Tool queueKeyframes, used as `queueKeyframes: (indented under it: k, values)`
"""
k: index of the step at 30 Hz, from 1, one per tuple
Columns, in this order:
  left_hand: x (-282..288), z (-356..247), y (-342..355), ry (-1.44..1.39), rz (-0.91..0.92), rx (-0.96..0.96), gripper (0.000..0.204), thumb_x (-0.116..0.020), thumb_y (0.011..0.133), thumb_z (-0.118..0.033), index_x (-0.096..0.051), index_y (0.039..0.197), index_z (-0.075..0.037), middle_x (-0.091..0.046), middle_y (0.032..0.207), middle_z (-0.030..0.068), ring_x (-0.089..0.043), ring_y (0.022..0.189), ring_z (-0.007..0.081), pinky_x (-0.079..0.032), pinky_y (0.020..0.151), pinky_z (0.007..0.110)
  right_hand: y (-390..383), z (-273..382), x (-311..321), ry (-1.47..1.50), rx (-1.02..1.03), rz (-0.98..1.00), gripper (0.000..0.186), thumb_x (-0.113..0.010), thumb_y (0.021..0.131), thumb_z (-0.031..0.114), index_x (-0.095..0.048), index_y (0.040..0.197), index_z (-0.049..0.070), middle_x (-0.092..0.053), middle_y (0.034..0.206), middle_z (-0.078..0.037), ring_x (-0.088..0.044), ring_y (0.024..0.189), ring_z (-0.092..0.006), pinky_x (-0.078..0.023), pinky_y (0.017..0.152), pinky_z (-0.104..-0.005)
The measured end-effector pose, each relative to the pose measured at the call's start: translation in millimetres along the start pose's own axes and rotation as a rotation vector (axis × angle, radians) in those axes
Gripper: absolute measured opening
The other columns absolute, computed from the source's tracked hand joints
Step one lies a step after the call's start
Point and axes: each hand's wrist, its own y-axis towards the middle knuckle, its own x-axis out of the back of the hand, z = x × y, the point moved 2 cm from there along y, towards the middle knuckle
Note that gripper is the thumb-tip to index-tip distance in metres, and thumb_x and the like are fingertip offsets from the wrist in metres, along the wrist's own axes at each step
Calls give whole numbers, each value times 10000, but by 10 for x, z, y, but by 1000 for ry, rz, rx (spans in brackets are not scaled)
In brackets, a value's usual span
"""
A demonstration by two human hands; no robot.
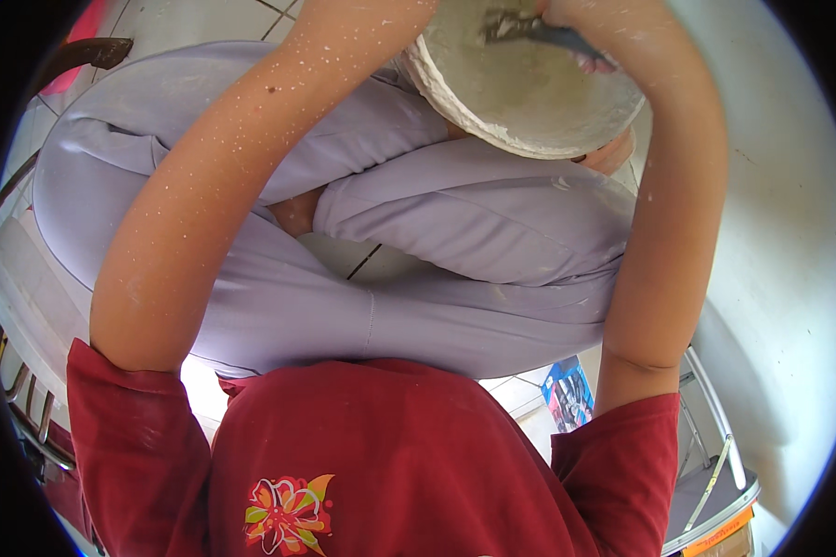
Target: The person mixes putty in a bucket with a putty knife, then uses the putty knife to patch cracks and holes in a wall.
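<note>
At the top of the view stands a round bucket [474,125], its rim crusted with white paste and a pale greenish-white layer inside. My right hand [590,23] is over its right side, fingers closed around a dark grey hand tool [548,35] smeared with pale residue. The tool's left end lies over the bucket's inside; its exact kind is not clear. My left forearm [251,139], flecked with white spots, reaches up to the bucket's left rim. The left hand itself is cut off by the upper edge.
My legs [455,213] in pale lilac trousers are folded before the bucket, on a tiled floor [251,19]. A whitish wall [771,186] rises at the right. A metal-framed step stool [715,492] and a blue printed box [568,395] are lower right; chair parts [37,408] are left.
</note>
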Motion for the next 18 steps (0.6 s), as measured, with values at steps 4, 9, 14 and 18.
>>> queueKeyframes:
  k: [4, 9, 14, 18]
  values:
    - [23, -7, -40, -33, -3, -16, 317, -528, 1077, -255, -634, 1095, 43, -669, 932, 158, -622, 913, 191, -493, 852, 353, 247, -148, -305, -343, 85, -139, 222, -610, 764, 135, -733, 804, -47, -705, 751, -241, -710, 699, -364, -547, 682, -454]
    - [76, -71, -8, 17, 4, -30, 306, -528, 1079, -246, -634, 1084, 42, -665, 925, 140, -616, 912, 176, -493, 847, 340, -12, 189, -421, -267, 258, -420, 244, -610, 765, 115, -745, 878, -55, -715, 871, -277, -723, 800, -407, -554, 781, -478]
    - [-122, 82, 9, -145, -5, -31, 312, -523, 1080, -247, -630, 1080, 45, -666, 926, 148, -621, 914, 182, -492, 849, 341, 116, -94, -148, -165, -66, -38, 258, -605, 785, 118, -749, 921, -48, -712, 917, -290, -723, 862, -406, -552, 803, -480]
    - [-33, 35, 6, 33, -3, -30, 315, -528, 1075, -252, -629, 1085, 47, -672, 932, 159, -627, 910, 191, -493, 846, 342, 176, -227, -258, -277, 135, -169, 252, -603, 813, 138, -748, 898, -49, -710, 922, -300, -720, 907, -398, -547, 824, -481]
